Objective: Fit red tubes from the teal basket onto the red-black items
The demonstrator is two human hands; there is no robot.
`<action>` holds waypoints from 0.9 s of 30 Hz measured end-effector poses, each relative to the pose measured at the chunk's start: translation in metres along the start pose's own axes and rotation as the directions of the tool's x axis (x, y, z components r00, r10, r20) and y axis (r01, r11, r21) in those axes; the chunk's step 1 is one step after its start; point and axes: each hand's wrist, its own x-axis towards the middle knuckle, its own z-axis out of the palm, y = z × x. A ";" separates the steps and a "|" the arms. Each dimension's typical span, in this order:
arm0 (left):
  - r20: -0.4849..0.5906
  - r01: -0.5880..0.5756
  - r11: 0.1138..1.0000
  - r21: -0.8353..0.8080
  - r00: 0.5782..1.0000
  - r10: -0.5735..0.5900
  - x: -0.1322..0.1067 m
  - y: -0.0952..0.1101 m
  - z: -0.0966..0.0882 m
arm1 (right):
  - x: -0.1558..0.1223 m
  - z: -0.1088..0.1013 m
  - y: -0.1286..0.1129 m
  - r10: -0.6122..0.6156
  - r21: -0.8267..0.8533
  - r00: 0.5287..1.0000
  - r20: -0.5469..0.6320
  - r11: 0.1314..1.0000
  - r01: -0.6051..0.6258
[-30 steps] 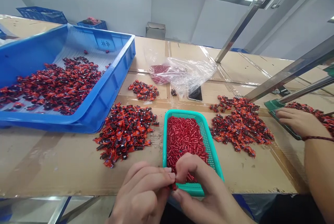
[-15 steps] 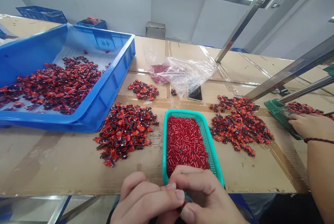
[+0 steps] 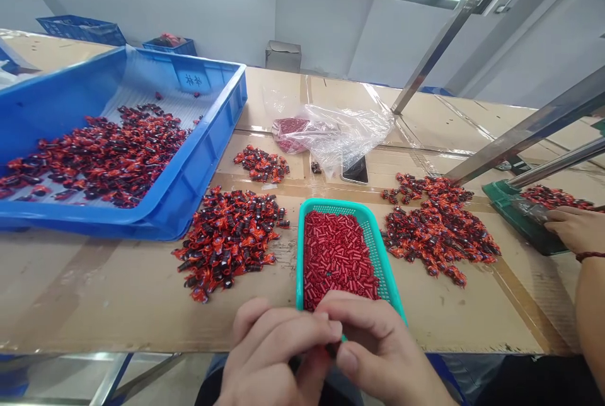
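My left hand [image 3: 278, 352] and my right hand [image 3: 382, 349] meet at the near table edge, in front of the green basket [image 3: 301, 261]. Both have their fingertips pinched together around a small dark piece [image 3: 333, 349], which is mostly covered by the fingers. Small red tubes [image 3: 338, 251] fill the basket just beyond my knuckles. To its left lies a pile of black and orange-red small parts [image 3: 231, 239]; a similar pile [image 3: 435, 229] spreads on the right.
A large blue tray [image 3: 155, 217] with more such parts stands at left. Behind the basket are a smaller pile [image 3: 262, 163], a clear plastic bag [image 3: 326, 132] and a phone [image 3: 355, 169]. At right, a co-worker's hand [image 3: 574, 226] touches a green metal base [image 3: 515, 214] below steel posts.
Both my hands have shifted slightly right, still pinched together. The co-worker's hand has drawn a little to the right along the green base.
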 end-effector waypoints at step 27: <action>0.167 0.337 0.880 -0.336 0.940 -0.296 -0.006 -0.046 -0.010 | 0.018 -0.049 0.045 -0.272 -0.991 0.955 0.118 0.034 0.132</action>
